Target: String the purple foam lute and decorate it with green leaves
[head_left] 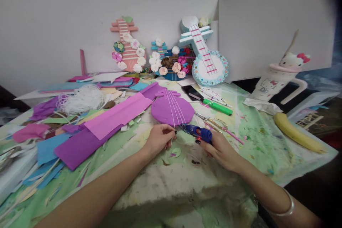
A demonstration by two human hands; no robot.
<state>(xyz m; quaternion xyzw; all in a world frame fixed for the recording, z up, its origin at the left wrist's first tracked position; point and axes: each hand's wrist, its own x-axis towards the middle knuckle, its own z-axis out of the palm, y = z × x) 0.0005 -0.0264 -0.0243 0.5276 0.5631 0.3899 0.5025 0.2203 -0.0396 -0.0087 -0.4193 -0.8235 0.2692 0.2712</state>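
Note:
A purple paper-covered lute model (162, 110) lies in the middle of the table, with several white strings (175, 104) running down its body. At its lower edge my left hand (160, 137) pinches the end of one white string between thumb and fingers. My right hand (220, 149) is wrapped round a blue hot glue gun (199, 132), and a small red light glows on it. The glue gun's nozzle points left and sits at the lute's bottom edge, close to the left fingertips. Whether the nozzle touches the string I cannot tell.
Gold-handled scissors (217, 124), a green utility knife (217, 107) and a black phone (191, 92) lie right of the lute. Purple crepe paper (107, 128) and a white string bundle (81, 99) cover the left. A banana (296, 133) and a cup (275, 82) stand right; decorated instruments (210, 64) lean behind.

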